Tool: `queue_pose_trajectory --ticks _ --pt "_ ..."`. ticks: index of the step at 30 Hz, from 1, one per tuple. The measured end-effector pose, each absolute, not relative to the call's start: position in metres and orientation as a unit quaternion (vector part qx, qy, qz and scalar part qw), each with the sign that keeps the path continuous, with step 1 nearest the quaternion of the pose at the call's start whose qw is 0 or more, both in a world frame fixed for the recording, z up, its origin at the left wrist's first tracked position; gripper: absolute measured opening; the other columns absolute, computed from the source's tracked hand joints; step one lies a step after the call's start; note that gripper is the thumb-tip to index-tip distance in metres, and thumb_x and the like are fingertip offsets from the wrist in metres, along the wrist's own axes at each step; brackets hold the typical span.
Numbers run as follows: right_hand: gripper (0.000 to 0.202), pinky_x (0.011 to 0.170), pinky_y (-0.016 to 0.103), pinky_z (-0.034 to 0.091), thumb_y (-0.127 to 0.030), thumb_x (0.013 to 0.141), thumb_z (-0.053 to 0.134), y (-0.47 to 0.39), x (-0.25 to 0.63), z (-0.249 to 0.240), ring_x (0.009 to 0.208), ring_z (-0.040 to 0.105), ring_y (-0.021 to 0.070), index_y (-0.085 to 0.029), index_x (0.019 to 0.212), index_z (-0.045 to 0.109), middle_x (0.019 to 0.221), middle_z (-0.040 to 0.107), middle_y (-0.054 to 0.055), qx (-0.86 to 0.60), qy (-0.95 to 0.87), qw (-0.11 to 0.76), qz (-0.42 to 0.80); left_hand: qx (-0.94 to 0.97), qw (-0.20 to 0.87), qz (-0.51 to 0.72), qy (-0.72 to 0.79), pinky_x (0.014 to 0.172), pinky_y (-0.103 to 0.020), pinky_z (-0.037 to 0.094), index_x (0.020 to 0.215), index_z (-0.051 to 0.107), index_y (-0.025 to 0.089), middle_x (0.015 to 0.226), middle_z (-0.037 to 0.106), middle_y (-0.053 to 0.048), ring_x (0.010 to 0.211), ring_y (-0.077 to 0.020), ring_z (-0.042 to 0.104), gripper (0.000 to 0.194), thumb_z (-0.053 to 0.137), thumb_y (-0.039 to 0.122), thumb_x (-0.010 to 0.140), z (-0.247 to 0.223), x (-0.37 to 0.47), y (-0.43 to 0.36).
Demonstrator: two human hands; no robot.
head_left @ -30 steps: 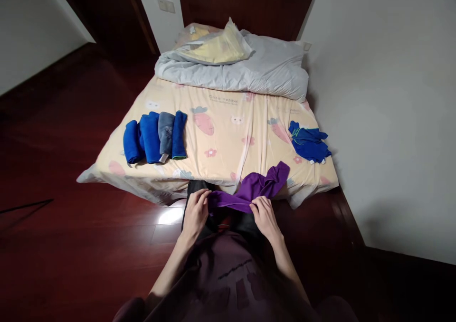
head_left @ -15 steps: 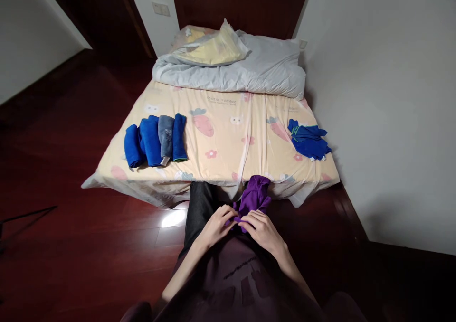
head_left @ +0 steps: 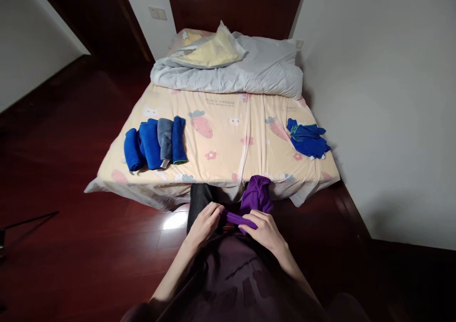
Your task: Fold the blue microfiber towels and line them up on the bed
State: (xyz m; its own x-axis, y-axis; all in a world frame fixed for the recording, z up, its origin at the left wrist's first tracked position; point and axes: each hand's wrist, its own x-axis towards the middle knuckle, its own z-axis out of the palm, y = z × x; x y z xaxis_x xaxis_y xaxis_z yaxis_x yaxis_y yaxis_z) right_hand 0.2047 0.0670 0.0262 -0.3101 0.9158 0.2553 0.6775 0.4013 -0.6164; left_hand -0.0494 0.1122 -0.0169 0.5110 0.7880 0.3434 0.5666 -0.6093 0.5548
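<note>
A purple cloth [head_left: 257, 194] hangs over my lap at the near edge of the bed, and its exact kind I cannot tell. My left hand [head_left: 207, 221] is closed on one end of its narrow edge. Toward the other end, my right hand [head_left: 261, 228] grips the same edge between thumb and fingers. Between the two hands the purple edge is stretched in a short, slightly slanting strip. The rest of the cloth lies bunched beyond my right hand, over my leg.
Several rolled cloths, blue ones [head_left: 149, 144] and a grey one [head_left: 165, 139], lie side by side on the bed's left. Crumpled blue cloth [head_left: 308, 139] is at the right. A folded grey quilt [head_left: 263, 72] and a yellow pillow [head_left: 215, 51] are by the headboard [head_left: 235, 6].
My hands have moved apart, the left one going left, drawing the purple cloth's edge out into a strip between them. The cloths on the bed have stayed put.
</note>
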Motion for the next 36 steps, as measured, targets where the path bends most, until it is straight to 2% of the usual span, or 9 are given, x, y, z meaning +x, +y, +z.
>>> queue_pose_trajectory --ticks 3,6,12,17,20,24,28,31,36 --pt "0.012 0.082 0.029 0.057 -0.029 0.099 0.071 0.069 0.207 0.027 0.085 0.074 0.0183 -0.022 0.108 0.076 0.095 0.076 0.005 -0.515 -0.784 0.290 0.191 0.871 0.177 0.267 0.374 0.079 -0.029 0.057 0.117 0.061 0.020 0.096 0.067 -0.005 0.085 -0.0178 0.066 0.028 0.043 0.010 0.099 -0.006 -0.059 0.114" --pt "0.013 0.077 0.029 0.057 -0.032 0.102 0.068 0.067 0.208 0.024 0.079 0.073 0.0175 -0.022 0.098 0.074 0.089 0.076 0.004 -0.515 -0.781 0.304 0.178 0.897 0.155 0.235 0.341 0.079 -0.030 0.057 0.121 0.062 0.020 0.102 0.069 -0.007 0.090 -0.0198 0.066 0.024 0.052 0.018 0.100 0.004 -0.072 0.113" --pt "0.024 0.069 0.026 0.053 -0.036 0.106 0.061 0.062 0.208 0.010 0.070 0.074 0.0149 -0.021 0.092 0.073 0.082 0.078 0.002 -0.502 -0.791 0.318 0.146 0.924 0.111 0.202 0.304 0.086 -0.031 0.057 0.147 0.055 0.025 0.123 0.070 -0.010 0.102 -0.0209 0.066 0.050 0.047 0.011 0.100 0.017 -0.101 0.110" --pt "0.026 0.068 0.025 0.051 -0.036 0.108 0.058 0.064 0.210 0.009 0.069 0.074 0.0137 -0.021 0.093 0.072 0.081 0.078 0.001 -0.488 -0.790 0.314 0.199 0.905 0.114 0.264 0.313 0.092 -0.033 0.056 0.139 0.060 0.022 0.114 0.073 -0.009 0.106 -0.0202 0.067 0.041 0.046 0.009 0.102 0.045 -0.116 0.109" --pt "0.025 0.069 0.024 0.051 -0.044 0.102 0.066 0.066 0.206 0.012 0.072 0.074 0.0141 -0.022 0.093 0.072 0.083 0.078 0.001 -0.483 -0.784 0.284 0.265 0.885 0.116 0.299 0.337 0.091 -0.032 0.056 0.133 0.063 0.022 0.108 0.073 -0.008 0.098 -0.0186 0.067 0.041 0.044 0.005 0.101 0.057 -0.117 0.109" --pt "0.035 0.070 0.023 0.053 -0.053 0.082 0.086 0.064 0.191 0.014 0.073 0.073 0.0155 -0.024 0.096 0.072 0.085 0.078 -0.001 -0.485 -0.766 0.254 0.339 0.870 0.105 0.320 0.361 0.086 -0.028 0.055 0.131 0.064 0.022 0.108 0.072 -0.008 0.093 -0.0170 0.067 0.042 0.044 0.001 0.100 0.056 -0.120 0.108" --pt "0.021 0.077 0.025 0.056 -0.037 0.089 0.083 0.061 0.176 0.009 0.081 0.075 0.0174 -0.025 0.098 0.070 0.091 0.077 -0.001 -0.488 -0.770 0.240 0.333 0.867 0.094 0.304 0.383 0.089 -0.027 0.056 0.135 0.063 0.022 0.111 0.071 -0.009 0.102 -0.0184 0.069 0.043 0.045 0.003 0.100 0.055 -0.127 0.108" --pt "0.008 0.084 0.028 0.058 -0.026 0.097 0.073 0.059 0.170 0.003 0.090 0.075 0.0186 -0.024 0.104 0.070 0.097 0.077 0.003 -0.494 -0.765 0.301 0.284 0.860 0.075 0.322 0.388 0.088 -0.028 0.057 0.136 0.063 0.022 0.111 0.072 -0.010 0.099 -0.0184 0.071 0.047 0.044 0.003 0.098 0.065 -0.132 0.108" --pt "0.012 0.087 0.029 0.060 -0.021 0.102 0.064 0.058 0.170 0.000 0.091 0.074 0.0178 -0.023 0.107 0.074 0.099 0.076 0.006 -0.511 -0.744 0.380 0.204 0.850 0.056 0.353 0.387 0.087 -0.029 0.058 0.125 0.064 0.022 0.110 0.074 -0.010 0.096 -0.0191 0.072 0.039 0.046 0.002 0.096 0.082 -0.136 0.109"
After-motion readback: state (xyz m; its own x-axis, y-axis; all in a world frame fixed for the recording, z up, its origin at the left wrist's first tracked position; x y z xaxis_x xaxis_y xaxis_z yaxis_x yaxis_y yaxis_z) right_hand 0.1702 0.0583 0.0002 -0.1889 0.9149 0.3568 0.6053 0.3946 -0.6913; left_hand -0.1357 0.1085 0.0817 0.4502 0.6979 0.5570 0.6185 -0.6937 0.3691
